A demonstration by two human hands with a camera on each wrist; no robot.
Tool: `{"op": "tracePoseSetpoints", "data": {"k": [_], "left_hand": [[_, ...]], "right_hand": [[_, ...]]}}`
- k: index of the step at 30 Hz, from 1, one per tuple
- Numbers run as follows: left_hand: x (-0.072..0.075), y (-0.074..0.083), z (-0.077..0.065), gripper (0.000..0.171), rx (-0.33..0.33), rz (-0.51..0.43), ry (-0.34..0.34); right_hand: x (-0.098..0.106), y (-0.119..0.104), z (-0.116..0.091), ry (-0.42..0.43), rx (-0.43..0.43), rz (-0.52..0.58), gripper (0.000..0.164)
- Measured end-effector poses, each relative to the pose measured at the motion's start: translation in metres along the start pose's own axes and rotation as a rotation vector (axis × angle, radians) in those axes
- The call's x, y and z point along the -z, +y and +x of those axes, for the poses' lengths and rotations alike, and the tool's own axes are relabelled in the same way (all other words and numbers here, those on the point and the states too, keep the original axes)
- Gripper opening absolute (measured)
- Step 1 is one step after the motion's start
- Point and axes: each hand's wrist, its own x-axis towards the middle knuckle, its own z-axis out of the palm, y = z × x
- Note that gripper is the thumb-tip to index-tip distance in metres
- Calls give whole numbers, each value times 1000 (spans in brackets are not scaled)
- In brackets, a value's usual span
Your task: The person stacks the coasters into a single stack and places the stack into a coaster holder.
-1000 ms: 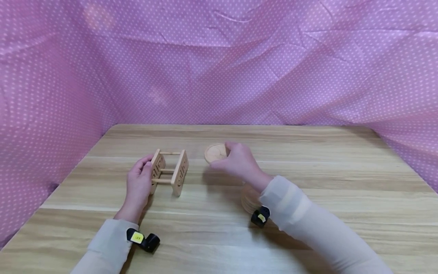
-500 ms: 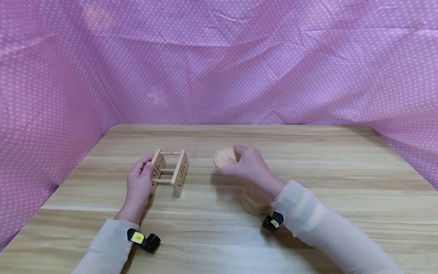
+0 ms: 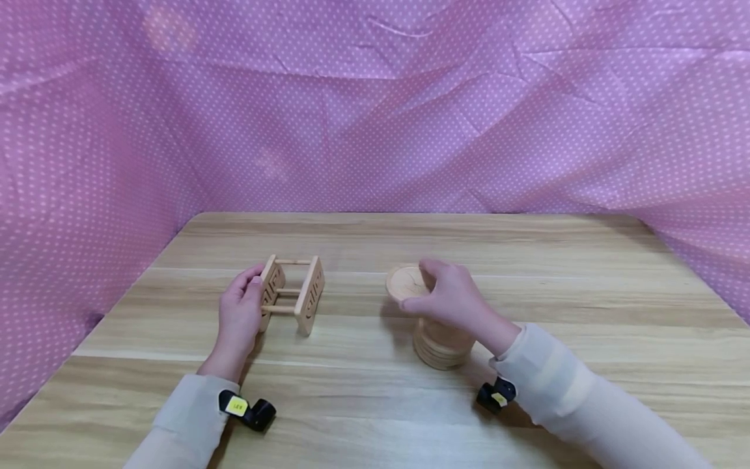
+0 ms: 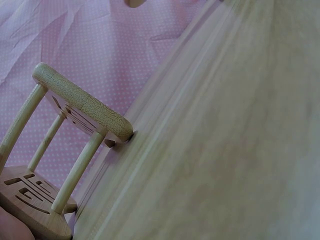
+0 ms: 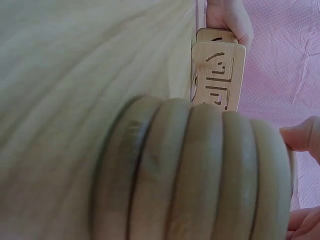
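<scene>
In the head view my left hand [image 3: 237, 316] grips the near-left panel of a wooden coaster holder [image 3: 310, 296], which stands on the table. Two carved side panels joined by round rods make up this holder [image 4: 82, 102], as the left wrist view shows. My right hand [image 3: 454, 293] pinches a round wooden coaster [image 3: 404, 283] by its edge, thumb on the near side. That coaster is raised over the table, at the upper left of a stack of several like coasters [image 3: 439, 348]. Seen by the right wrist camera, the stack [image 5: 195, 175] fills the foreground, with my fingers [image 5: 305, 137] beyond it.
A light wood-grain table [image 3: 351, 404] extends beneath both arms. Pink dotted cloth [image 3: 375, 117] hangs behind it and along both sides. Each sleeve carries a small black wrist camera, the left one [image 3: 249, 412] low over the table.
My right hand has drawn the coaster rightward and toward me, away from the holder, to close by the stack, uncovering more of it. The left hand and holder stay almost still.
</scene>
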Motion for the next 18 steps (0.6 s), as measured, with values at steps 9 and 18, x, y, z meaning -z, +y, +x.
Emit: {"op": "tracePoseSetpoints", "data": {"k": [9, 18], "left_hand": [[0, 0, -1, 36, 8, -5, -6], [1, 1, 0, 36, 7, 9, -6]], "right_hand": [[8, 11, -14, 5, -19, -22, 76], [12, 20, -31, 46, 6, -48, 61]]}}
